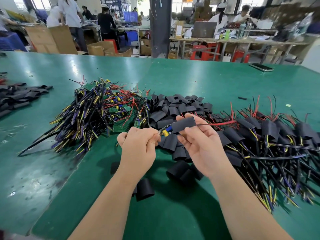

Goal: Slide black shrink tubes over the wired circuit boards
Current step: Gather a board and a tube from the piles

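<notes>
Head view: a black shrink tube (184,124) is pinched between thumb and fingertips by the right grip (200,141), above the green table (190,78). A wired circuit board (165,131) is lodged partly inside this tube; its yellow and blue parts are left showing at the tube's left end, while red and black leads (216,124) are seen coming out of the right end. The board's left end is pinched by the left grip (138,144), whose fingers are curled closed around it.

A pile of bare boards (103,108) with their wires is heaped on the table to the left. A heap of loose tubes (176,104) is spread behind and under the hands, and a pile of sleeved boards (268,132) is laid to the right. More tubes (20,96) are gathered at the far left edge.

An open cardboard box (100,47) is set on the floor beyond the table; its contents cannot be made out.
</notes>
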### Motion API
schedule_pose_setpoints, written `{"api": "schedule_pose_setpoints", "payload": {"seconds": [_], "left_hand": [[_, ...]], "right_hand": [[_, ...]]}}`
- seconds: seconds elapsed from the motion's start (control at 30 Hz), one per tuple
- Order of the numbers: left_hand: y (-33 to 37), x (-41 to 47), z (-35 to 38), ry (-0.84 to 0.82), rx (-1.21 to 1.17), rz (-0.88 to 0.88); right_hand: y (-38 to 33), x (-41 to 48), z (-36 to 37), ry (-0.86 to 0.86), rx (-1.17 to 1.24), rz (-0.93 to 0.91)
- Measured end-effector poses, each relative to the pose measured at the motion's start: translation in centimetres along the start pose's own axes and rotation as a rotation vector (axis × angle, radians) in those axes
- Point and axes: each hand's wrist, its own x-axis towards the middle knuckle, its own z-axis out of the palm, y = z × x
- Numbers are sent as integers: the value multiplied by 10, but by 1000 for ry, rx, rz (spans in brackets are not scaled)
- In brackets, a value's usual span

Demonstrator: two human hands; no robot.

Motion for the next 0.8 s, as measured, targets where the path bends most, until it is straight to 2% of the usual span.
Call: {"api": "schedule_pose_setpoints", "payload": {"seconds": [0.17,0.33,0.5,0.6,0.8], "left_hand": [[-2,0,-2,-51,-114,11],[-4,2,-5,-135,-163,0],[-4,5,-9,-146,-264,-3],[-3,4,-8,-170,-293,12],[-1,4,-10,-191,-287,25]], "right_hand": [[-6,1,-7,-108,-40,-41],[-13,0,-12,-271,-185,-40],[-14,-1,-14,-254,-289,-96],[-11,-2,-12,-268,-245,-55],[-3,-1,-11,-307,-347,-27]]}}
